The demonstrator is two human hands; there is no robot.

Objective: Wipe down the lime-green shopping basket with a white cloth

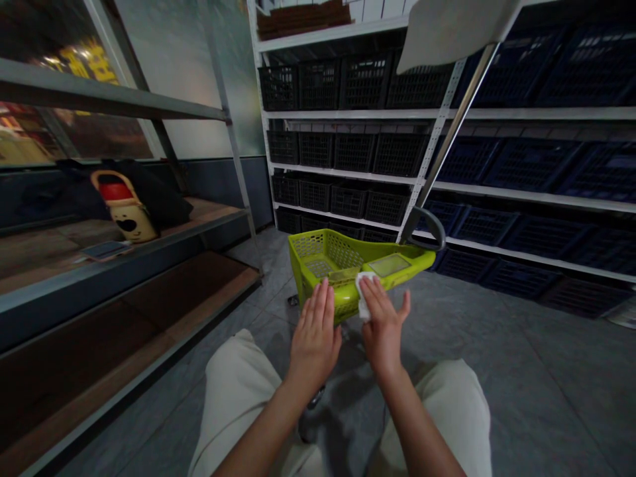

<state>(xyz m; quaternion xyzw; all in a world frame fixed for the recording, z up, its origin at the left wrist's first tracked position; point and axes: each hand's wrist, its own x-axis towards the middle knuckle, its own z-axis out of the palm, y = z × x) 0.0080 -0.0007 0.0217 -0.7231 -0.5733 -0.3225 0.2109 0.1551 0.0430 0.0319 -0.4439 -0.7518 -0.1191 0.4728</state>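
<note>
A lime-green plastic shopping cart with a perforated basket stands on the floor between my knees. My left hand lies flat against its near side, fingers straight and close together, with nothing held. A white wipe is pressed to the cart's near rim under the fingers of my right hand, its little finger sticking out. Just beyond the right hand, a greyish rectangular panel is set into the cart's handle section. Below, the cart's wheels are mostly hidden by my hands and legs.
A metal pole with a blank white board rises behind the cart. Racks with black crates and blue crates line the back. At left, a shelf carries a red-lidded bottle and a phone-like slab.
</note>
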